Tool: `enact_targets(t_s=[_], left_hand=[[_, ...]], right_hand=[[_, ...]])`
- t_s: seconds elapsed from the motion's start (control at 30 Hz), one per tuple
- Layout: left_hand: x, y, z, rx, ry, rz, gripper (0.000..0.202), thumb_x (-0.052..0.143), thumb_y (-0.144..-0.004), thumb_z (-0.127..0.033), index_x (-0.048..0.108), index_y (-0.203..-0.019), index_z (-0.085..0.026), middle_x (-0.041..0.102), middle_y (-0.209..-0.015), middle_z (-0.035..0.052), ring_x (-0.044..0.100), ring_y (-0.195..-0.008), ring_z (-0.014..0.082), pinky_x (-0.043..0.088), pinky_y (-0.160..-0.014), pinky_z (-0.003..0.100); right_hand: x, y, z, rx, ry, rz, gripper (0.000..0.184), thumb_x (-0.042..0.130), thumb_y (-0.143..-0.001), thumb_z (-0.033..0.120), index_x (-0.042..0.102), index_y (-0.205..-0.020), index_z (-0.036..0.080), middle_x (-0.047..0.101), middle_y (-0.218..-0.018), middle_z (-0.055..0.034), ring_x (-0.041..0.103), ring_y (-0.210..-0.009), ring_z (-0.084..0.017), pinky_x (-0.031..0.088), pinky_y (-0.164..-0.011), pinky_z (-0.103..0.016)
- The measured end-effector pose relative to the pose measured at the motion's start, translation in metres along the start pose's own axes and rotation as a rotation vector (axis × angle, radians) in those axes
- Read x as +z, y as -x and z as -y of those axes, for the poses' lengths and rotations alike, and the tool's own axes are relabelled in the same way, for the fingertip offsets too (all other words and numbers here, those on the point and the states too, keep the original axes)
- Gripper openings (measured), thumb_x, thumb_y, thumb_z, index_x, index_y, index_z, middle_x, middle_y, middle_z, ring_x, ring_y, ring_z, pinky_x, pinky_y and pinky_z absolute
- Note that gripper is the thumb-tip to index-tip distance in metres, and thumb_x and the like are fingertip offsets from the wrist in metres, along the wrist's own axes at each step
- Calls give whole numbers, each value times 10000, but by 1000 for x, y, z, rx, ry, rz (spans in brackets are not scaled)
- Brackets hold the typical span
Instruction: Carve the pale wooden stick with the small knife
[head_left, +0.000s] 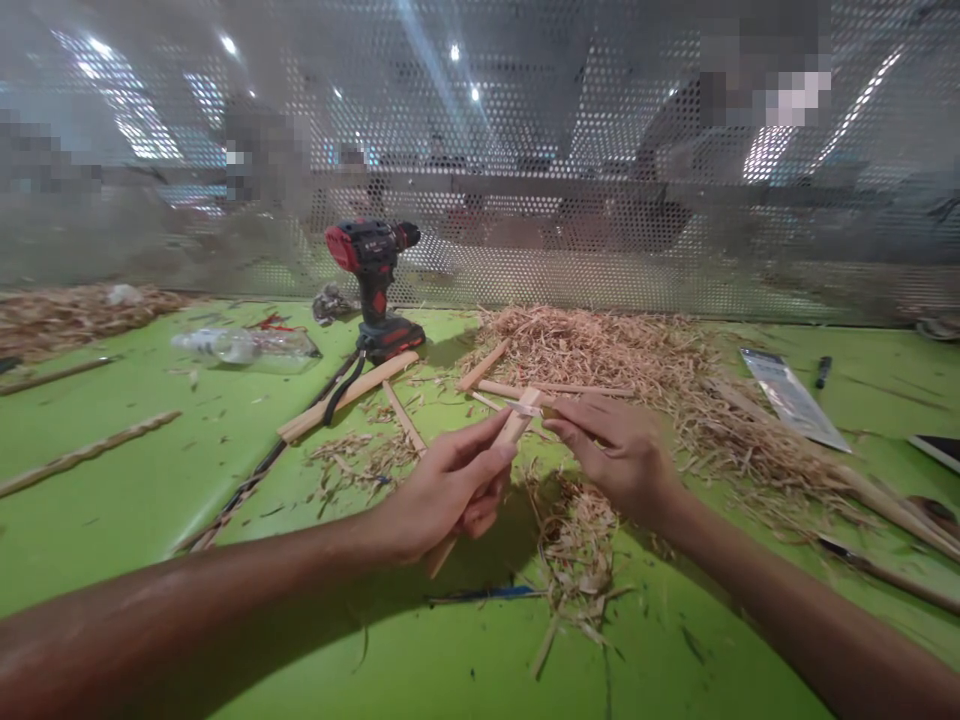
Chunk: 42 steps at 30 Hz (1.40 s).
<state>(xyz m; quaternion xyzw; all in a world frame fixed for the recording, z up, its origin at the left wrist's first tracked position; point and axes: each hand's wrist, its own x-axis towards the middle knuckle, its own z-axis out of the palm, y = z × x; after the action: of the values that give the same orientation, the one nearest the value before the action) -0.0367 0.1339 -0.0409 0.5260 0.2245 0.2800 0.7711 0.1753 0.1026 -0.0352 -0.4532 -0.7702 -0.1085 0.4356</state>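
Observation:
My left hand (442, 490) is wrapped round a flat, pale wooden strip (514, 428). The strip slants upward away from me, its lower end sticking out beneath the fist. A knife with a short, bright blade (523, 408) lies across the strip near its upper end. Its handle is mostly covered by the fingers of my right hand (622, 450), which are closed on it. Below both hands, a small heap of curled wood shavings (585, 550) lies on the green tabletop (315, 650), with a thin blue item (502, 593) beside it.
A red and black cordless drill (373, 280) stands upright behind the hands. Nearby are a clear plastic bottle (240, 347), a twisted wooden stick (90, 455) and a large shavings pile (592, 350). To the right lie a flat packet (795, 400) and a black pen (823, 372). Perforated metal (480, 240) closes the back.

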Motion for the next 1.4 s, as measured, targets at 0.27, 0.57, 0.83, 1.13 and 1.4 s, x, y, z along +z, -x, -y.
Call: enact_targets(t_s=[0.27, 0.57, 0.83, 1.13, 1.4], left_hand=[[0, -2, 2, -22, 15, -23, 522, 603, -946, -321, 472, -1437, -206, 389, -633, -83, 295, -431, 24, 280, -377, 146], [-2, -5, 1, -41, 53, -37, 487, 611, -941, -308, 502, -1409, -227, 398, -667, -77, 289, -443, 17, 276, -386, 139], [-4, -4, 0, -90, 72, -45, 442, 586, -943, -283, 531, -1378, -228, 421, -680, -71, 273, -442, 20, 250, -379, 136], [-2, 6, 4, -87, -29, 66, 557, 611, -936, -289, 480, -1476, -251, 472, -670, -56, 362, -441, 22, 294, -401, 155], [-5, -6, 5, -21, -9, -14, 557, 608, -939, -301, 467, -1474, -237, 442, -652, -70, 323, -416, 21, 289, -379, 159]], right_hand=[[7, 4, -4, 39, -8, -15, 182, 657, -911, 271, 784, -1036, 230, 778, -952, -63, 744, -819, -216, 633, -704, -357], [11, 4, -6, 76, -47, -9, 203, 634, -923, 267, 781, -1062, 249, 776, -969, -55, 744, -834, -227, 636, -712, -378], [8, 7, -21, 104, 6, 72, 194, 635, -933, 318, 775, -1065, 289, 777, -944, -30, 725, -755, -197, 617, -633, -341], [-24, -8, -58, 208, -25, -56, 148, 675, -898, 324, 798, -973, 288, 772, -864, -72, 717, -693, -224, 597, -539, -348], [-12, -8, -22, 68, -103, 55, 193, 650, -916, 264, 778, -1061, 264, 773, -869, -55, 710, -698, -197, 575, -552, -310]])
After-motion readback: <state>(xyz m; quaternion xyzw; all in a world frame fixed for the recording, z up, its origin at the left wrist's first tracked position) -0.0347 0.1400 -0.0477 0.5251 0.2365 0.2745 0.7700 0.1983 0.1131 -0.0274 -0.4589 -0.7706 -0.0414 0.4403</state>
